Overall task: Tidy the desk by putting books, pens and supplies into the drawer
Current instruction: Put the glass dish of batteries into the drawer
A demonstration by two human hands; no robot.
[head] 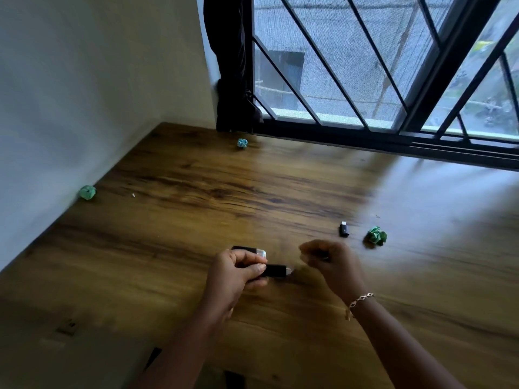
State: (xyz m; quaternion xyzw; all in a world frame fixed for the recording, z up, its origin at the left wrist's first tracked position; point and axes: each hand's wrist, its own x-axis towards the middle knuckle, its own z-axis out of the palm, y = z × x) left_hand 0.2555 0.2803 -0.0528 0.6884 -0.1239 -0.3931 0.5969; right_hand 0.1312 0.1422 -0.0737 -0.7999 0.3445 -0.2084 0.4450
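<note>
- Left hand [238, 272]: fingers and thumb are curled round two small black devices above the near part of the desk [196, 209].
- Black stick [276, 270]: it projects from that grip, long axis left to right, metal end toward the right hand.
- Capped stick [254, 251]: held behind the fingertips, clear cap showing.
- Right hand [330, 261]: fingers are curled and blurred, and it cannot be told whether they pinch anything.
- Loose black adapter [344, 229]: it lies flat on the desk just beyond the right hand, long axis running near to far. The right hand is the nearer, so it is probably the next pickup: reach forward, pinch across the short sides.
- Green paper ball [377, 235]: just beside the adapter, on its right.
- Drawer: not in view.
</note>
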